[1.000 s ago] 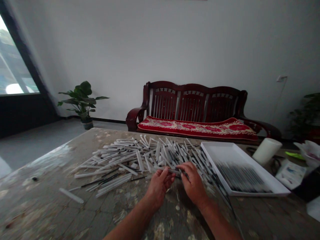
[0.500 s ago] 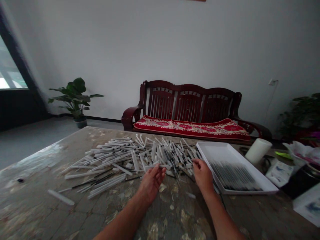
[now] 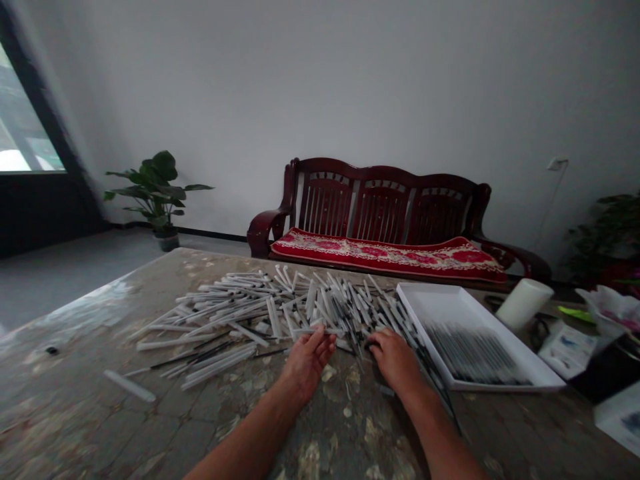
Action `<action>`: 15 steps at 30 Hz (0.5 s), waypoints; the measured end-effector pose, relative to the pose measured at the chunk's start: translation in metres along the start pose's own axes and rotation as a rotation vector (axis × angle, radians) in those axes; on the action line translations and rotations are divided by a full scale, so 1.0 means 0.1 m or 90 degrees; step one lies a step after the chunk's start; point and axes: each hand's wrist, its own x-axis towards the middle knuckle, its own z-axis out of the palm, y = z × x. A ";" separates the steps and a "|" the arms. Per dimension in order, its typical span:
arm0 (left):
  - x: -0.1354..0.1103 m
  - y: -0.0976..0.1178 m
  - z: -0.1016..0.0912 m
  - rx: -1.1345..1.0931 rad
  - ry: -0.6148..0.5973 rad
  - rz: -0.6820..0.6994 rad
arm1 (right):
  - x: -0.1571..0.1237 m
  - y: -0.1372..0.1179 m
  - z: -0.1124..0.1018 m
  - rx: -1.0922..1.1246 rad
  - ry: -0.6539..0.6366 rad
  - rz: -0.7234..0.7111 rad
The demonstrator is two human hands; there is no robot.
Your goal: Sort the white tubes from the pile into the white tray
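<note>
My left hand [image 3: 307, 363] pinches a slim whitish plastic tube [image 3: 332, 331] between thumb and fingers, at the near edge of a loose heap [image 3: 235, 300] of similar tubes. Many pieces in the heap have dark ends, and thin black rods [image 3: 185, 357] lie among them. To the right, my right hand [image 3: 397, 363] is low over the heap's near right edge, fingers closed together. Something small and dark shows at its fingertips, too unclear to name. A white shallow box [image 3: 430, 292] beside this hand holds a row of dark-centred sticks [image 3: 475, 353].
A lone tube [image 3: 130, 385] and a small black cap-like piece [image 3: 51, 351] lie on the patterned tabletop [image 3: 240, 417] at left. Right of the box stand a white roll [image 3: 525, 303] and a small carton [image 3: 569, 347]. A wooden bench [image 3: 385, 200] is behind the table.
My right hand has moved left and slightly down, away from the box edge toward my left hand. My left hand keeps its tube in nearly the same place. The view has shifted slightly.
</note>
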 end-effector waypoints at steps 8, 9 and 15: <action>0.00 0.00 0.01 0.003 -0.014 0.003 | 0.03 -0.05 0.07 0.208 0.144 0.051; 0.00 -0.01 0.01 0.007 -0.017 0.005 | 0.04 -0.08 0.08 0.303 0.149 0.069; -0.02 -0.03 0.02 0.037 -0.019 0.011 | 0.02 -0.33 0.13 0.749 0.104 0.205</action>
